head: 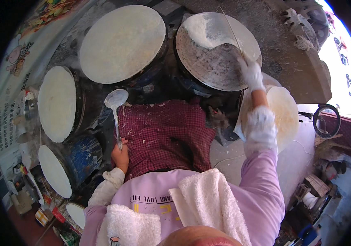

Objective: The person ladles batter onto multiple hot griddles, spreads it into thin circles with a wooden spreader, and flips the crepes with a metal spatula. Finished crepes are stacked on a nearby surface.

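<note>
My left hand (120, 157) holds the handle of a metal ladle (116, 98) upright beside my lap; its bowl is coated with pale batter. My right hand (251, 73), in a white glove, grips a thin stick (231, 30) over the right-hand round griddle (214, 72). A thin whitish sheet (221, 29) covers the far and right parts of that griddle, with a curved edge. Nearer me, the griddle's brown, residue-speckled surface shows. The stick lies across the sheet; whether it is under any part of it I cannot tell.
Pale round sheets cover further griddles: a large one (123, 44) ahead and others (57, 104) (55, 172) at left. A stack of thin round sheets (283, 113) lies by my right forearm. White gloves (292, 17) rest on the ledge at upper right; a ring-shaped lamp (326, 121) stands below.
</note>
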{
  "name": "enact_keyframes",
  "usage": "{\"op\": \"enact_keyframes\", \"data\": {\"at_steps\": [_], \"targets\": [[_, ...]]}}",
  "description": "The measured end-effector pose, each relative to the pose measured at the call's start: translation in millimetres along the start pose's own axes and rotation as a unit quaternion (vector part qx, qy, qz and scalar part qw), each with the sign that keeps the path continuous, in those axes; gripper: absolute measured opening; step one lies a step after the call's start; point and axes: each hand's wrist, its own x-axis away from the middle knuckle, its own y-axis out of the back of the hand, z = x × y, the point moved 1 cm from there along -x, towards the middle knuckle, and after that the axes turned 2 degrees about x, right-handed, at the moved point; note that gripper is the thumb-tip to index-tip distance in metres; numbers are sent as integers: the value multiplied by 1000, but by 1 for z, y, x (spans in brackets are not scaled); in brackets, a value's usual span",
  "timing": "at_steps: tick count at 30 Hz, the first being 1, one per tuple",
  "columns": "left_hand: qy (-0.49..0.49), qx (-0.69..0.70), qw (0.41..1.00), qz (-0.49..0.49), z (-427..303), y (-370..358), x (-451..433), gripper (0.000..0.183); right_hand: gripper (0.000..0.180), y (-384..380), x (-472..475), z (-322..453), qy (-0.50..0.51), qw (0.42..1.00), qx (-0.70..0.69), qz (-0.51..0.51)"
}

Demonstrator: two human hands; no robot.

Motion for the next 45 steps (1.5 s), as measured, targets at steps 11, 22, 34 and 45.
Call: {"op": "enact_keyframes", "data": {"at_steps": [11,22,34,45], "targets": [[24,-7,1000,-1,-4,1,7,27,47,-11,79,20,113,978,-76,156],[-16,-11,999,29,-7,3,-3,27,49,-22,118,17,-204,914,-301,178],[-4,51,998,47,8,8,-7,28,44,-137,117,180,-211,702,-669,123],[-11,85,995,42,17,12,-7,28,44,-210,109,211,-166,809,-561,-60]]}}
